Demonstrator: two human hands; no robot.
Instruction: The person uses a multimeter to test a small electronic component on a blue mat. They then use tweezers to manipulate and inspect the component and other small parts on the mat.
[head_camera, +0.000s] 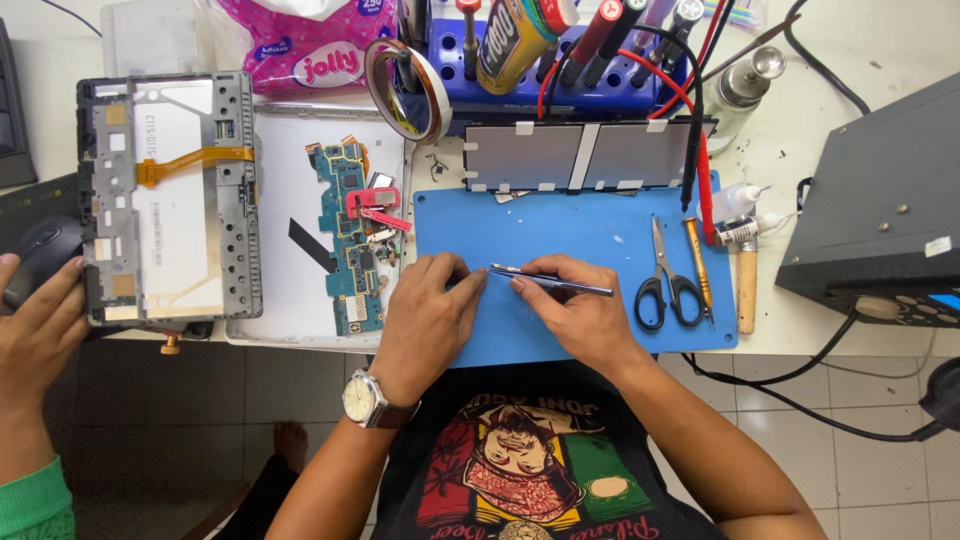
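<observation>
My left hand (425, 315) and right hand (575, 310) pinch slim metal tweezers (550, 280) lying crosswise on the blue rectangular mat (560, 235), tips pointing left.

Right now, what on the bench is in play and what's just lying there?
In play:
left hand
right hand
tweezers, held in the right hand
blue mat

Lying about:
scissors
circuit board
tablet frame
tape roll
battery pack
</observation>
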